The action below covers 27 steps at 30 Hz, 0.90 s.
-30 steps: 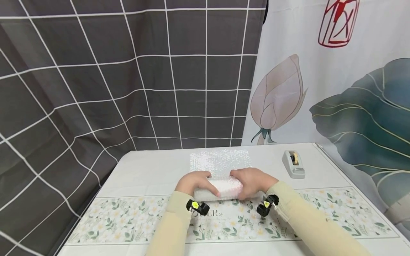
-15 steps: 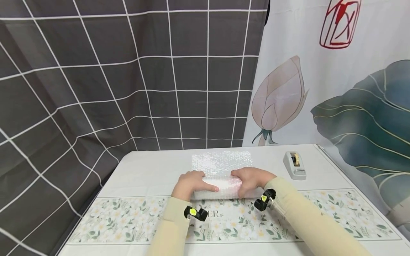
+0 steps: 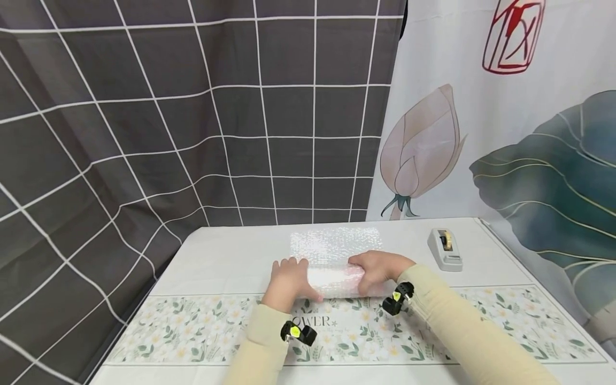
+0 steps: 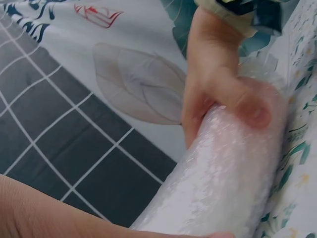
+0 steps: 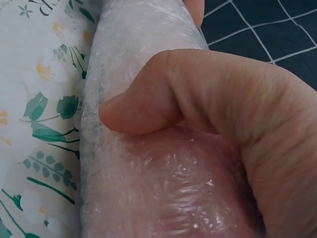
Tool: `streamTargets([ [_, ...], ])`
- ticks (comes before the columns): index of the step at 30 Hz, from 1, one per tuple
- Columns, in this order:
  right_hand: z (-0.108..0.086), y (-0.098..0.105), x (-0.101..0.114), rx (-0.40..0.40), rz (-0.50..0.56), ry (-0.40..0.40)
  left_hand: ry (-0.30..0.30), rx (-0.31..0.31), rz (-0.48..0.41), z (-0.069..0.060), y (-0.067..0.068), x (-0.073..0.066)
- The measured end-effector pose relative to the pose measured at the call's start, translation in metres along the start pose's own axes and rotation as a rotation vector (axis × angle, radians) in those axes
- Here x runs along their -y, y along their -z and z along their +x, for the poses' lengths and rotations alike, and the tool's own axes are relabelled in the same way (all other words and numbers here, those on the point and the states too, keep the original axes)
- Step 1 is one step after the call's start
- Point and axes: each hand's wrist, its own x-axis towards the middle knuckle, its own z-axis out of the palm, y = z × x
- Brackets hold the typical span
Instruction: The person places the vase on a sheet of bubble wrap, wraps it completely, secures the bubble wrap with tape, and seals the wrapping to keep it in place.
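Observation:
A roll of clear bubble wrap [image 3: 332, 282] around something white and pinkish lies across the table, a flat stretch of the wrap [image 3: 334, 243] extending behind it. My right hand [image 3: 379, 271] grips the roll's right part, thumb over the near side, as the right hand [image 5: 208, 94] also shows in the right wrist view; its fingertips behind are hidden. At the roll's left end my left hand [image 3: 289, 282] rests with fingers pointing away and thumb stretched along the near side. In the left wrist view the roll [image 4: 213, 173] runs toward the right hand [image 4: 218, 84].
A grey-white tape dispenser [image 3: 445, 249] with a yellow roll stands at the table's back right. A floral printed band [image 3: 202, 329] crosses the white tabletop [image 3: 226, 256]. Behind hang a dark gridded curtain [image 3: 289, 112] and a white one with plant prints [image 3: 433, 53].
My left hand has shifted from over the roll to its left end, its fingers now pointing away and the thumb lower. The right hand keeps its grip with little movement.

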Motion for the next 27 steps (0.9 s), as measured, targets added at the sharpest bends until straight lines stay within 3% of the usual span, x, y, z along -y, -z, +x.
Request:
streamTargets([
  [15, 0.012, 0.004, -0.007, 0.08, 0.102, 0.01, -0.068, -0.047, 0.156, 0.003, -0.015, -0.016],
  [21, 0.019, 0.009, -0.011, 0.11, 0.159, -0.002, -0.108, -0.103, 0.222, 0.01, -0.025, -0.025],
  [27, 0.02, 0.009, -0.011, 0.127, 0.183, -0.018, -0.138, -0.178, 0.276, 0.016, -0.035, -0.025],
])
